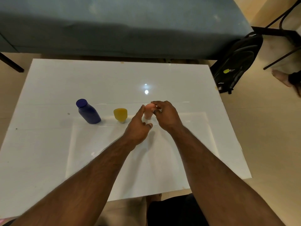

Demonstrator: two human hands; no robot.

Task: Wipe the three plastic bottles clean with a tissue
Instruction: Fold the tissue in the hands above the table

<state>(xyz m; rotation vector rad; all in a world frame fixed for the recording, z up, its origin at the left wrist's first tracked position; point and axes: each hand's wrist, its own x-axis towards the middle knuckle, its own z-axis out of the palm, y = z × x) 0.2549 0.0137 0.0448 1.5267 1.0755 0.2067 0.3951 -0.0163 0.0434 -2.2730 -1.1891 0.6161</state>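
Three small plastic bottles stand in a row on the white table [48, 88]: a blue bottle [88, 112] at the left, a short yellow bottle [120, 115] in the middle, and a pink bottle [147, 113] at the right. My right hand [164, 115] curls its fingertips over the pink bottle's top and pinches it. My left hand [138, 126] is just left of that bottle, its index finger straight along the bottle's side and the other fingers loosely bent. I see no tissue in either hand or on the table.
A dark sofa [114, 26] runs along the table's far edge. A black backpack [236, 64] leans on the floor at the right, near a chair's legs [280, 57] and another person's foot [281, 77]. My knees show under the near edge.
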